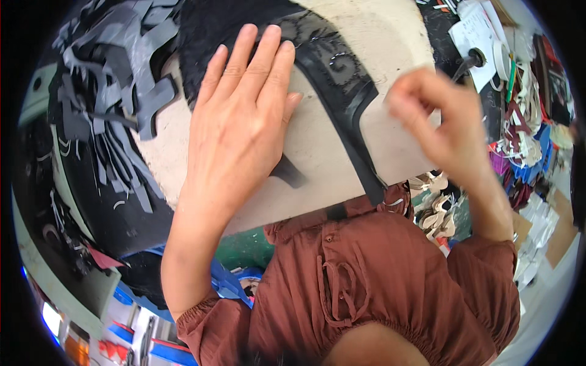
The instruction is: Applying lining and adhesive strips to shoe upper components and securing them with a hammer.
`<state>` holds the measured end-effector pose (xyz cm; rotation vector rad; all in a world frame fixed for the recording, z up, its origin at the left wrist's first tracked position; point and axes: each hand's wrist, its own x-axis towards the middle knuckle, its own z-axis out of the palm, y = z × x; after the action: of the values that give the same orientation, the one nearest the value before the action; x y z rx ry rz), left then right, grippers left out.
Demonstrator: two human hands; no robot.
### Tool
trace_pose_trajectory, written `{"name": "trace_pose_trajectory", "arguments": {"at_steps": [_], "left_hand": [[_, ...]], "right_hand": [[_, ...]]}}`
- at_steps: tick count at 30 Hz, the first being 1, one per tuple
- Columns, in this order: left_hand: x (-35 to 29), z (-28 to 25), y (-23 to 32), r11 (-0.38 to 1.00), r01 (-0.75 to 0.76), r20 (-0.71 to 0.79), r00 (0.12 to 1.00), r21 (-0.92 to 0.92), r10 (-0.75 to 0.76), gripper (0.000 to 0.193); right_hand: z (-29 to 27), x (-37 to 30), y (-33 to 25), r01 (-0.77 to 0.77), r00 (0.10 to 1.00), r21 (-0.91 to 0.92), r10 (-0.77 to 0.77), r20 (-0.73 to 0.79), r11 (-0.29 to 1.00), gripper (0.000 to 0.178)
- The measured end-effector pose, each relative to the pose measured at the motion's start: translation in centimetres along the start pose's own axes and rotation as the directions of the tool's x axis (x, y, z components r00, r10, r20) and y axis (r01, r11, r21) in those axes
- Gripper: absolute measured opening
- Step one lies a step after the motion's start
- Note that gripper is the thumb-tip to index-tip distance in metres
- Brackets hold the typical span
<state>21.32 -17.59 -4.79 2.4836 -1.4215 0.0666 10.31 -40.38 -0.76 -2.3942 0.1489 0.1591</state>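
Observation:
My left hand [238, 122] lies flat with its fingers stretched out, pressing on black material [210, 36] spread over a pale beige board [329, 168]. From under its fingertips a curved black shaped piece [339, 100] with a patterned, partly see-through panel runs down to the board's near edge. A small dark strip end [288, 172] shows beside my left wrist. Right of the black piece, my right hand [442, 119] is raised over the board, blurred by motion. Its fingers are curled in with thumb and forefinger close together; whatever they hold, if anything, I cannot make out.
Grey and black cut pieces [116, 79] lie heaped at the left, some hanging over the board's edge. White papers [476, 43] and a green stick [510, 82] lie at the far right. Beige and black pieces [436, 210] are piled below the board's right corner.

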Motion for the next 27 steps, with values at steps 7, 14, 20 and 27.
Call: {"name": "trace_pose_trajectory", "arguments": {"at_steps": [7, 14, 20, 27], "left_hand": [[1.3, 2.2, -0.1, 0.996, -0.026, 0.09, 0.995, -0.085, 0.034, 0.051], [1.2, 2.7, 0.9, 0.999, 0.022, 0.008, 1.0, -0.031, -0.022, 0.041], [1.7, 3.2, 2.8, 0.994, 0.095, -0.064, 0.994, 0.049, -0.092, 0.063], [1.6, 4.1, 2.7, 0.992, 0.111, -0.09, 0.99, 0.061, -0.106, 0.07]], "right_hand": [[4.7, -3.6, -0.2, 0.037, 0.993, 0.107, -0.025, -0.117, 0.994, 0.016], [4.8, -3.7, -0.1, -0.367, 0.915, 0.687, 0.378, 0.144, 0.628, 0.009], [4.7, -3.3, -0.3, -0.354, 0.933, 0.359, 0.352, 0.073, 0.863, 0.015], [3.6, -7.0, 1.2, -0.232, 0.968, 0.032, 0.228, 0.106, 0.972, 0.024]]}}
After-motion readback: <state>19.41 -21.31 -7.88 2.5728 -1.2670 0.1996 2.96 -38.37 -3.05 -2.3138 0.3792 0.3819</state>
